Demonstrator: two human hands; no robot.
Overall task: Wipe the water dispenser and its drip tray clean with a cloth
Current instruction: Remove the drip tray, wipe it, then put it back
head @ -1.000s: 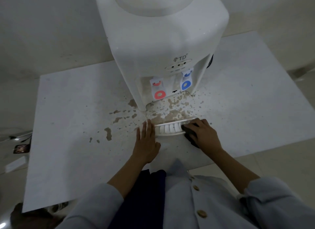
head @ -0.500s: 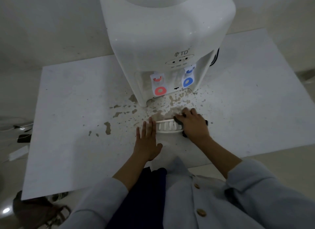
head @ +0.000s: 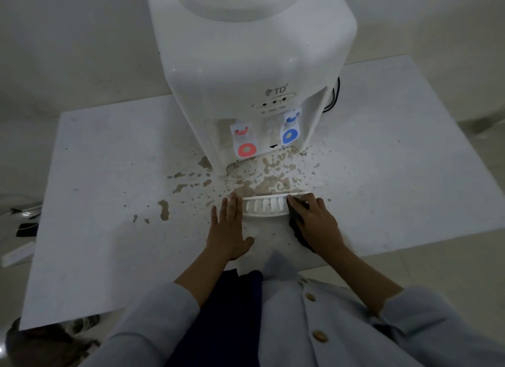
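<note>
Left hand point(head: 228, 230) flat on the white table point(head: 109, 202), palm down, fingers straight and close together, holding nothing; fingertips just beside the left end of the drip tray point(head: 263, 206). Brown dried stains point(head: 191, 184) speckle the table to the left of and beyond the hand, thickest between tray and dispenser. Drip tray: white, slotted, pulled out from the machine, lying on the table near its front edge, between the two hands. Behind it, water dispenser point(head: 251, 65), white, upright at the table's middle; red tap point(head: 246, 143) on the left of its recess, blue tap point(head: 290, 130) on the right. Right hand point(head: 317, 224) over the tray's right end, fingers bent down onto a dark cloth point(head: 299, 227), pressing it against the tray. Cloth mostly hidden beneath the hand; whether the thumb wraps it cannot be told. Grey sleeves, buttoned front at the bottom edge.
</note>
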